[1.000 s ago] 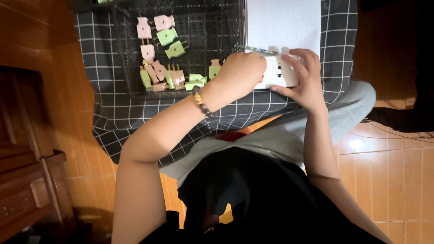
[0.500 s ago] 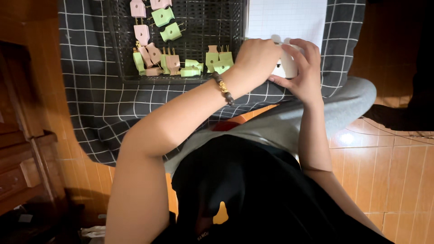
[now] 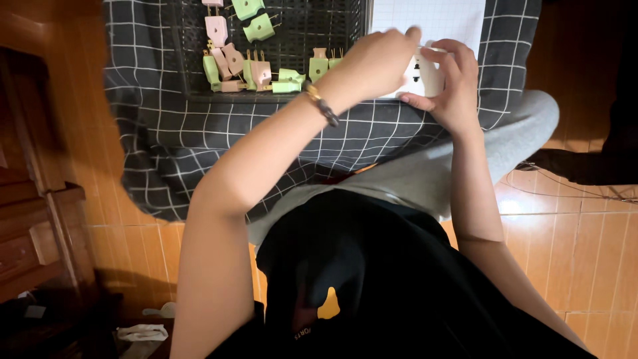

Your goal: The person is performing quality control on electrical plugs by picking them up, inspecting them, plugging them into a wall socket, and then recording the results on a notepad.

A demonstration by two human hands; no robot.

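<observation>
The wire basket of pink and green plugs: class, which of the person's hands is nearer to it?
Left. The left hand is right beside the wire basket, at its edge; the right hand is farther away, holding the white socket block.

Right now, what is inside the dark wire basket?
The wire basket holds pink and green plugs with metal prongs. The left hand covers its right corner; its top is out of frame.

The floor point(image 3: 585, 239) is made of orange-brown tiles with pale joints, and a small bright spot of light shines on it at the right. On the left stands dark wooden furniture point(image 3: 40, 226) with stepped edges, mostly in shadow. A dark checked cloth point(image 3: 159, 153) with thin white lines covers the surface at the top.
</observation>
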